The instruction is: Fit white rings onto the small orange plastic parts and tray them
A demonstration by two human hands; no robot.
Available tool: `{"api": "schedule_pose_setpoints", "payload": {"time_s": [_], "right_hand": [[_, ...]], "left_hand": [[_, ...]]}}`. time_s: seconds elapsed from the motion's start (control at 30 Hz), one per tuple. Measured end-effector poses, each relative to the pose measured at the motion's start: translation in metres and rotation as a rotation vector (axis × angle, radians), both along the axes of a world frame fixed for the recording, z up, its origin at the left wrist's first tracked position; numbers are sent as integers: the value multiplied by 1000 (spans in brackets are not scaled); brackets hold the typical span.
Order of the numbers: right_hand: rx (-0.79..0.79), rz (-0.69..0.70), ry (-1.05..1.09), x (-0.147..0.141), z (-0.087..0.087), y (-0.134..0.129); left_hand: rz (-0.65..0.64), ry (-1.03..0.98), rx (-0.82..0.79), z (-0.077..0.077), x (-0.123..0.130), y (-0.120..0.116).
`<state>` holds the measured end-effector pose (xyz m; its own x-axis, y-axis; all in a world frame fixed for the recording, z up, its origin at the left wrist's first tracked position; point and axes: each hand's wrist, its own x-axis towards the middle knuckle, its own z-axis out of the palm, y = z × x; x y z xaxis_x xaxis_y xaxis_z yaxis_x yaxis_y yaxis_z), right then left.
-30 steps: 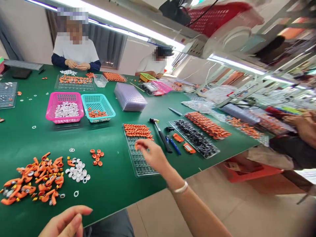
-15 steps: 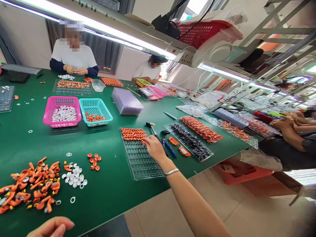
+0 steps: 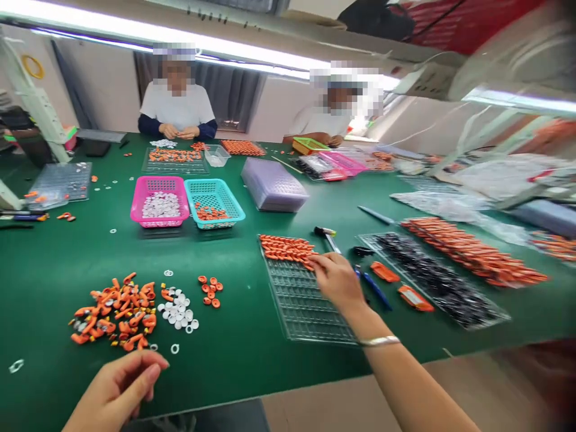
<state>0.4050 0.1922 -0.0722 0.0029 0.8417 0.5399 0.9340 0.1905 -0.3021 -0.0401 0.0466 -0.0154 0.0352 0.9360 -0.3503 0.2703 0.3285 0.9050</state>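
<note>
My right hand (image 3: 336,279) reaches over a clear gridded tray (image 3: 306,312) on the green table. Its fingertips pinch an orange piece at the end of the rows of orange pieces (image 3: 285,247) that fill the tray's far part. A thin bracelet sits on that wrist. My left hand (image 3: 117,389) hovers low at the table's front edge, fingers loosely curled, with nothing visible in it. Just beyond it lie a pile of orange pieces (image 3: 116,310), a cluster of white rings (image 3: 178,313) and a few small orange rings (image 3: 209,291).
A pink basket (image 3: 139,211) of white rings and a teal basket (image 3: 234,207) stand mid-table beside a purple stack of trays (image 3: 273,185). A hammer (image 3: 326,234), blue pens (image 3: 374,289) and trays of black parts (image 3: 432,277) and orange parts (image 3: 472,253) lie right. Two people work across the table.
My right hand went from above the tray, holding a small orange piece, down to the orange rows. My left hand rose further into view. The view swung left.
</note>
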Motion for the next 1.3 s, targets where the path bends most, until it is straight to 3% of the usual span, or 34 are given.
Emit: {"api": "schedule_pose_setpoints", "payload": {"time_s": [0.17, 0.37, 0.5, 0.6, 0.77, 0.93, 1.0, 1.13, 1.3], "right_hand": [[46, 248, 128, -68, 11, -30], [-12, 581, 216, -165, 22, -62], [-35, 680, 283, -193, 29, -68], [-46, 703, 330, -202, 32, -73], [-204, 697, 613, -214, 36, -88], [-690, 781, 1288, -236, 42, -107], [-797, 833, 1469, -244, 42, -115], [-722, 764, 1578, -250, 40, -130], [-471, 673, 1372, -245, 35, -144]], "left_hand": [[-231, 752, 558, 20, -19, 52], [-369, 870, 601, 17, -7, 103], [-450, 879, 590, 11, 4, 115], [-434, 858, 601, 9, 2, 117], [-361, 724, 701, 18, -2, 100], [-423, 481, 809, 24, 7, 58], [-386, 270, 827, 21, 12, 41], [-172, 74, 719, 13, 20, 14], [-11, -195, 356, 3, 29, -7]]}}
